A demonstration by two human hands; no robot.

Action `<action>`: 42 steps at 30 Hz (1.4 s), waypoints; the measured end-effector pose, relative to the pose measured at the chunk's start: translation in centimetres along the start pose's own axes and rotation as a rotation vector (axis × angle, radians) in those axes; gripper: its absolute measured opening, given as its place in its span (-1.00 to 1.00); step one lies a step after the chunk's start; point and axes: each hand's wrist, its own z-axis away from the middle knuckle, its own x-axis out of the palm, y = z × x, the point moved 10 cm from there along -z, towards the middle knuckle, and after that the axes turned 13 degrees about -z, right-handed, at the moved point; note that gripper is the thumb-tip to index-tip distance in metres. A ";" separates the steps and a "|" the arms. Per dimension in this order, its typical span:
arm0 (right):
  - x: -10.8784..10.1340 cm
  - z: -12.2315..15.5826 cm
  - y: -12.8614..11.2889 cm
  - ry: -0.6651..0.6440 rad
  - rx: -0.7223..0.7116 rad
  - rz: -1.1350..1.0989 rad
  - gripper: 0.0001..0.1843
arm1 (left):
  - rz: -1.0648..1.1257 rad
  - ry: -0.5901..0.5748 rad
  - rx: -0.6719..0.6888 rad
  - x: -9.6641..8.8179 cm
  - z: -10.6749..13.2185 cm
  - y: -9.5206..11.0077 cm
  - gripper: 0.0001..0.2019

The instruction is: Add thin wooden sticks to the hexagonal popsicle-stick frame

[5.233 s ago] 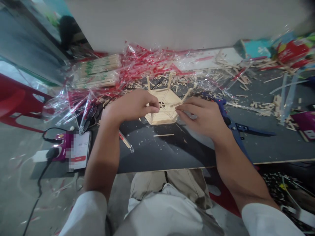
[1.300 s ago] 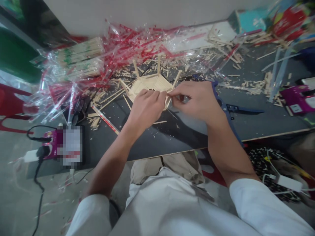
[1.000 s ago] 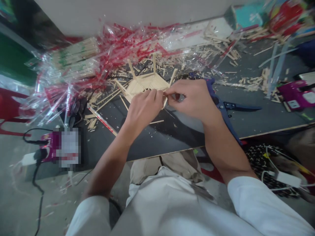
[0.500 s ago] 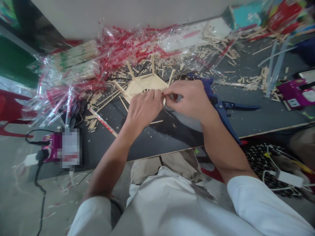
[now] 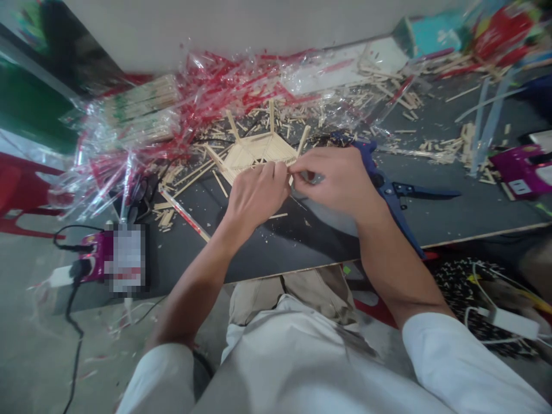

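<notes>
A six-sided piece built of thin wooden sticks point(image 5: 250, 150), with short upright posts at its corners, rests on the dark table. My left hand point(image 5: 259, 192) is closed over its near edge, the fingers bent and their tips out of sight. Close beside it, my right hand point(image 5: 334, 178) pinches thumb and forefinger together at the near right corner. Whatever sits in that pinch is too small to make out. Blue-handled cutters point(image 5: 394, 198) lie right of my right hand, partly behind the forearm.
Red-and-clear plastic wrappers point(image 5: 233, 75) and packed stick bundles point(image 5: 142, 109) heap up at the back left. Cut stick pieces point(image 5: 397, 95) litter the table point(image 5: 483, 204). Purple power strips point(image 5: 97, 253) stand left and right. A wrapped stick point(image 5: 185, 214) lies left of my hands.
The whole view has shifted slightly, so everything on the table appears a little to the right. Both hands stay at the near edge of the stick piece, with almost the same grip.
</notes>
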 end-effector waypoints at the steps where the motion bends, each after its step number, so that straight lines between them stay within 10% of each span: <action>1: -0.4 0.1 -0.9 0.013 -0.031 0.026 -0.78 | -0.004 0.009 0.004 -0.5 0.2 0.1 -0.86; 7: -0.9 2.8 -5.4 0.088 -0.133 0.102 -0.82 | -0.051 0.084 0.087 -2.4 3.8 2.0 -0.81; 15: 3.5 7.1 -3.8 0.086 -0.002 -0.050 -0.79 | 0.005 -0.143 0.135 3.5 7.7 3.8 -0.82; 42: 4.6 9.3 -2.3 0.081 0.075 -0.063 -0.77 | 0.116 -0.323 0.163 5.1 7.7 4.5 -0.77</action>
